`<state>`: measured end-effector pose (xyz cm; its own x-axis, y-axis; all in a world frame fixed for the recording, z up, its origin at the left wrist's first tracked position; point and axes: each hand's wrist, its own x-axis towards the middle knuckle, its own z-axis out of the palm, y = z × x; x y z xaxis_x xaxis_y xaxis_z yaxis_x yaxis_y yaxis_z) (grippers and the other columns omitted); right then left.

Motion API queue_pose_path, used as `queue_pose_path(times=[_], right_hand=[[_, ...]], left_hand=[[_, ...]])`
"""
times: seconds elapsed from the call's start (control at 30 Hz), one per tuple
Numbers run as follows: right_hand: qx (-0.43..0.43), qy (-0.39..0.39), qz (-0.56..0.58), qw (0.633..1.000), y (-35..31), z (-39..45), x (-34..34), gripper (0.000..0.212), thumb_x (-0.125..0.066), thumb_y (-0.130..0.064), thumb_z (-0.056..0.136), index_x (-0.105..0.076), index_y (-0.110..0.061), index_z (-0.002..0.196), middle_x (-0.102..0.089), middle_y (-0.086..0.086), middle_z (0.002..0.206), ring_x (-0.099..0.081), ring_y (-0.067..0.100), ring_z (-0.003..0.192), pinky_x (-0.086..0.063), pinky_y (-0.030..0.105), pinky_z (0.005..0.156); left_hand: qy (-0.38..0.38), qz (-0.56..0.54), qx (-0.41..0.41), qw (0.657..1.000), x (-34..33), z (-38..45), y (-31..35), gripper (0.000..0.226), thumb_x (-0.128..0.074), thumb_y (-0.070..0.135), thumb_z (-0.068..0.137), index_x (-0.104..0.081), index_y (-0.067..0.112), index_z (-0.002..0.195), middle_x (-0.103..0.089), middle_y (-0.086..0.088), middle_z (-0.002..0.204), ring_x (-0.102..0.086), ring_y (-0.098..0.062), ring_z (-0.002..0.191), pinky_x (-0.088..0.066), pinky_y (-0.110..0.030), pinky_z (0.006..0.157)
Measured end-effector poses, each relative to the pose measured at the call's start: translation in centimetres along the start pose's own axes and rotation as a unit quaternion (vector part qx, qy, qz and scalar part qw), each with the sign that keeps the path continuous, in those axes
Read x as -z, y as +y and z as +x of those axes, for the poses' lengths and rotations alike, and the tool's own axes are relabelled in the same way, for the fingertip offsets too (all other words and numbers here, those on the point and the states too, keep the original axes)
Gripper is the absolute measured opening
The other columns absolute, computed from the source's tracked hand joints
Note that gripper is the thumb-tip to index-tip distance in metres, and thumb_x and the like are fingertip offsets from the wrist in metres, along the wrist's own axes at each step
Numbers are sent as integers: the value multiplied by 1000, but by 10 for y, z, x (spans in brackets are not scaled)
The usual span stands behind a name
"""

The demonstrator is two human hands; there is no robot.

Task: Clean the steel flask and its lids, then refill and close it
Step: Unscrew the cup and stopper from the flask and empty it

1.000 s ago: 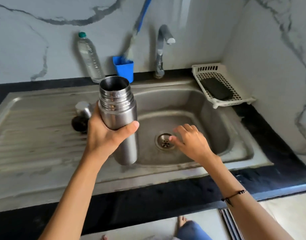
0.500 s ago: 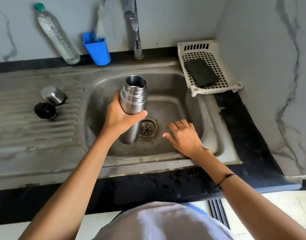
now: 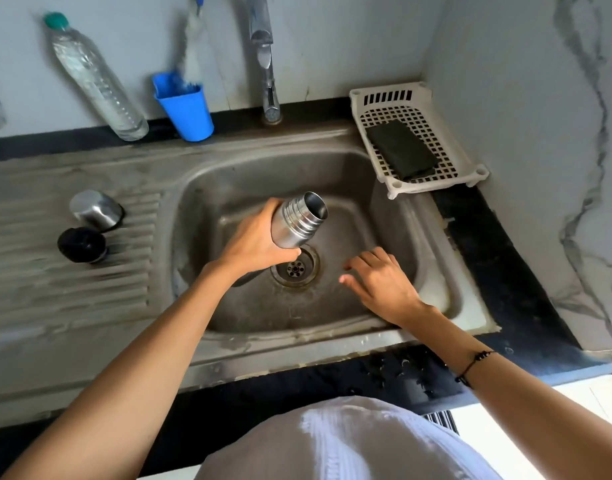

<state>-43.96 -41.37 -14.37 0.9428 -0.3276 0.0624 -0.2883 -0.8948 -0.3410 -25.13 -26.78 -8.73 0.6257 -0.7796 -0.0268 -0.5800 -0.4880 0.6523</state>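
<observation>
My left hand (image 3: 254,242) grips the open steel flask (image 3: 297,221) over the sink basin (image 3: 394,216). The flask is tilted, its mouth pointing up and to the right, above the drain (image 3: 296,268). My right hand (image 3: 380,284) hovers inside the basin right of the drain, fingers spread and holding nothing. On the ribbed drainboard (image 3: 90,296) at the left lie the steel cap (image 3: 95,209) and the black inner lid (image 3: 82,244), side by side.
The tap (image 3: 264,60) stands behind the basin. A plastic water bottle (image 3: 96,81) leans on the wall beside a blue cup (image 3: 187,107) holding a brush. A white perforated tray (image 3: 436,133) with a dark scrub pad (image 3: 401,148) sits at the basin's back right.
My left hand has carried the flask from the left edge to the middle of the basin and tilted it from upright toward the right. My view has dropped downward.
</observation>
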Motion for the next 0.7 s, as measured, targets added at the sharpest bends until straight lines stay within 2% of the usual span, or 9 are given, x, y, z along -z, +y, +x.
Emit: queue_pose_path(times=[0.07, 0.13, 0.27, 0.47, 0.7], right_hand=[[17, 49, -6, 999, 1, -1, 0, 44, -37, -45, 92, -66, -11, 89, -66, 4, 86, -58, 30, 85, -47, 40, 70], [21, 97, -10, 995, 2, -4, 1, 48, -33, -47, 96, -65, -12, 87, -64, 2, 84, -56, 28, 84, -43, 38, 72], [30, 160, -51, 985, -2, -14, 5, 55, -25, -47, 100, -65, -13, 85, -61, 0, 80, -52, 24, 82, -33, 32, 75], [13, 195, -78, 978, -1, -15, 5, 46, -33, -39, 99, -64, -11, 80, -63, 2, 79, -55, 27, 79, -40, 38, 72], [8, 210, -80, 974, -2, -14, 7, 36, -37, -29, 96, -62, -10, 78, -62, 3, 77, -54, 27, 75, -43, 39, 68]], left_hand=[[-4, 9, -6, 1000, 2, 1, 0, 77, -84, 22, 61, -45, 17, 127, -60, -2, 118, -56, -18, 98, -45, -30, 77], [-7, 26, -16, 1000, 3, 2, 0, 76, -83, 22, 61, -46, 15, 126, -60, -3, 117, -56, -19, 97, -44, -30, 75], [-27, 72, -40, 996, 1, 1, -1, 77, -82, 25, 60, -45, 12, 126, -60, -8, 118, -58, -30, 100, -50, -42, 81], [-44, 123, -62, 989, -3, -3, 3, 78, -81, 27, 64, -43, 11, 130, -60, -9, 119, -59, -31, 99, -48, -36, 75], [-51, 139, -68, 987, -6, -4, 0, 77, -81, 26, 63, -43, 11, 128, -58, -10, 119, -58, -31, 98, -50, -40, 77]])
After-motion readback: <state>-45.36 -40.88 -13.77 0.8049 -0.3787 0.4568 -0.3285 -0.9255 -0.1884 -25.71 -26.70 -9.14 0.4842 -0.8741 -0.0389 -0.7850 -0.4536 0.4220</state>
